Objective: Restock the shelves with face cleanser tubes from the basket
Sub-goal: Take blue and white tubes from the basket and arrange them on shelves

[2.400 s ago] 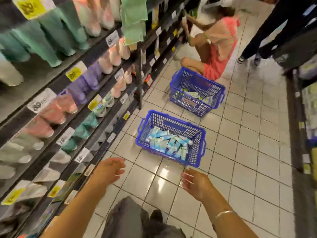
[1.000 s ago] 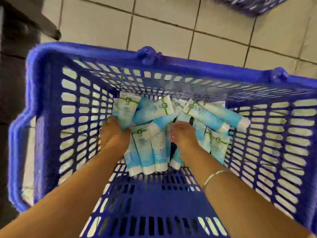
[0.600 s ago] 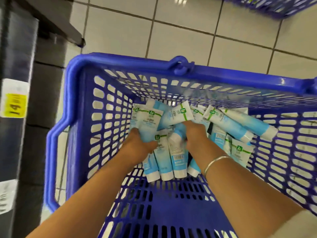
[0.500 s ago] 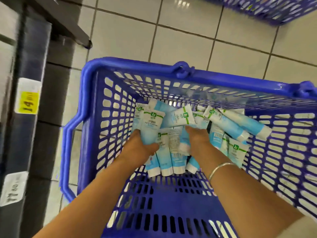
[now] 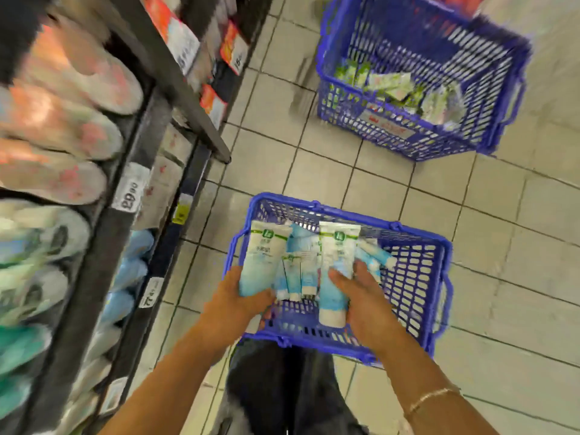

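**Inspector:** What were the hands doing at the moment of record?

**Assistant:** Both were above the near basket (image 5: 417,246), a blue plastic one standing on the tiled floor (image 5: 502,233). The left hand (image 5: 233,301) gripped one face cleanser tube (image 5: 262,259), fingers curled round its lower part, crimped end pointing away from the person. The right hand (image 5: 361,296) gripped a second tube (image 5: 335,268) the same way, its white cap (image 5: 332,317) towards the person.

**Inspector:** Were those the only tubes in hand?

**Assistant:** Smaller-looking tubes (image 5: 296,276) showed between the two hands, caps toward the person. I could not tell whether a hand held them or they lay in the basket. Further tubes lay against the basket's far right side (image 5: 375,255).

**Inspector:** Condition of the shelves?

**Assistant:** The shelving (image 5: 103,246) stood at the person's left, well blurred. Rows of pale pink, white and green tubes (image 5: 59,142) filled the upper levels, light blue ones (image 5: 131,268) a lower level. Price tags (image 5: 130,191) sat on the shelf edges.

**Inspector:** Anything else on the floor?

**Assistant:** A second blue basket (image 5: 408,130) stood farther down the aisle, apart from the first, holding green-and-white packets (image 5: 389,84). A thin bracelet (image 5: 431,398) was on the right wrist.
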### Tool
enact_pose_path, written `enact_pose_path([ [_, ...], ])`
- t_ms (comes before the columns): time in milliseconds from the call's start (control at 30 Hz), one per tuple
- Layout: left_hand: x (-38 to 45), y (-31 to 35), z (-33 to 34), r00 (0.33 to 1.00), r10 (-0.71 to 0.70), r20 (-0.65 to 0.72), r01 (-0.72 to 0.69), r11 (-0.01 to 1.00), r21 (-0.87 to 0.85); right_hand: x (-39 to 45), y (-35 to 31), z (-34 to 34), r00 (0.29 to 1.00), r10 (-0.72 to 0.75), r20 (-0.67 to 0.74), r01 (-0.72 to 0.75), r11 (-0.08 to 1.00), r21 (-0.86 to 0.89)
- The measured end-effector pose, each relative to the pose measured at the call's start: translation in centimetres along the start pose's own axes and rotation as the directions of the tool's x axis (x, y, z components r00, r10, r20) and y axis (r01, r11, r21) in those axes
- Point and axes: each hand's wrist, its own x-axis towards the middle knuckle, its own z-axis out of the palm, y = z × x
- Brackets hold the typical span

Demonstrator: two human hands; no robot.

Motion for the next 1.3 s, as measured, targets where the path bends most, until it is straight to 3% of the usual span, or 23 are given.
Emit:
enact_pose_path([
  [133, -7.8, 5.5, -3.9, 0.996, 0.081, -0.037, -0.082, 0.996, -0.034, -8.1, -8.3, 3.6, 0.977, -0.149, 0.152, 0.152, 0.988, -0.007],
  [300, -15.7, 11.2, -7.0, 0.958, 0.203, -0.203, -0.250, 0.938, -0.241, -16.9, -15.8, 8.6, 0.900, -0.302, 0.314, 0.327, 0.945, -0.030],
  [400, -20.9, 13.6, -8.1, 0.920, 0.237, -0.312, -0.352, 0.850, -0.392, -21.7, -18.5, 11.6, 0.842, -0.357, 0.404, 0.411, 0.910, -0.053],
  [533, -28.2, 14.6, -8.6, 0.915, 0.196, -0.351, -0.388, 0.666, -0.638, -27.3, -20.1, 13.9, 0.758, -0.388, 0.525, 0.483, 0.874, -0.052],
  [667, -35.1, 12.9, -8.6, 0.861, 0.228, -0.455, -0.499, 0.553, -0.667, -32.4, -19.5, 15.5, 0.657, -0.364, 0.661, 0.534, 0.843, -0.067],
  [800, -41.7, 9.2, -8.1, 0.753, 0.189, -0.630, -0.628, 0.489, -0.605, -37.3, -16.7, 16.8, 0.565, -0.270, 0.779, 0.531, 0.842, -0.093],
  [967, -48.9, 3.0, -7.2, 0.557, -0.018, -0.830, -0.732, 0.461, -0.501, -42.9, -12.1, 18.1, 0.414, -0.103, 0.904, 0.549, 0.820, -0.158],
  [1300, -62.8, -7.5, -5.9, 0.285, -0.173, -0.943, -0.889, 0.320, -0.328, -56.5, -2.0, 20.5, 0.149, 0.117, 0.982, 0.628, 0.756, -0.185],
])
